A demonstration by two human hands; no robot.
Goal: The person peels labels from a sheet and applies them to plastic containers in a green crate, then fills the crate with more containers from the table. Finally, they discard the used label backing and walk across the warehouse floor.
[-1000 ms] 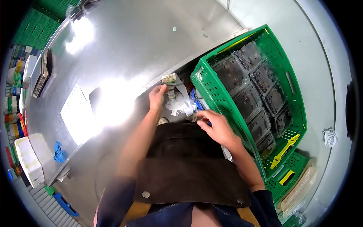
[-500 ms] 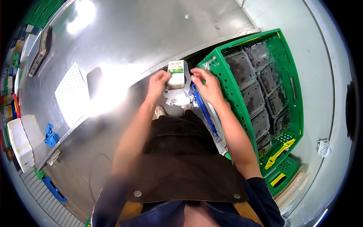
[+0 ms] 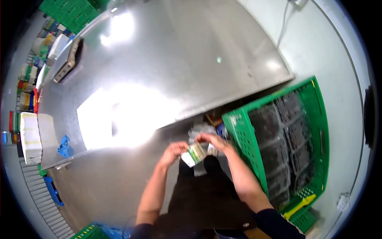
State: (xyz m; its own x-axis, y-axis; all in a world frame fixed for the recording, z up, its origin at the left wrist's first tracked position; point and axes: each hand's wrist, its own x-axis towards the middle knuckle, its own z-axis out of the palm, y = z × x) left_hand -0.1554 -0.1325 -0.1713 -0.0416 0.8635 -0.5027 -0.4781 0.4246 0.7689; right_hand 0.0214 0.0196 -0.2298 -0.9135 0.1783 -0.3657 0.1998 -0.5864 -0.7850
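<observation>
My left hand (image 3: 175, 152) grips a small white-and-green printed stack of labels (image 3: 193, 155) by its left edge, with fingers and thumb closed on it. The stack is tilted and blurred, so its print is unreadable. At its upper right is my right hand (image 3: 215, 140), fingers bent and drawn together near the top edge. Whether those fingertips pinch a label or only meet the stack is too blurred to make out. Beneath the hands, crumpled whitish material (image 3: 200, 130) lies low beside the table edge. A green crate (image 3: 243, 137) stands beside my right forearm, holding several clear plastic punnets (image 3: 266, 125).
A steel table (image 3: 199, 59) spans the front, with a glaring white perforated sheet (image 3: 90, 119), a blue crumpled glove (image 3: 65, 146) and a dark-edged device (image 3: 68, 60) on it. A yellow handle (image 3: 300, 206) sits at the crate's near end. Green crates (image 3: 73, 14) stand far left.
The view has shifted, with the table filling more of it. The label stack has tilted in my left hand, and my right hand has closed in on its upper edge, fingers drawn together.
</observation>
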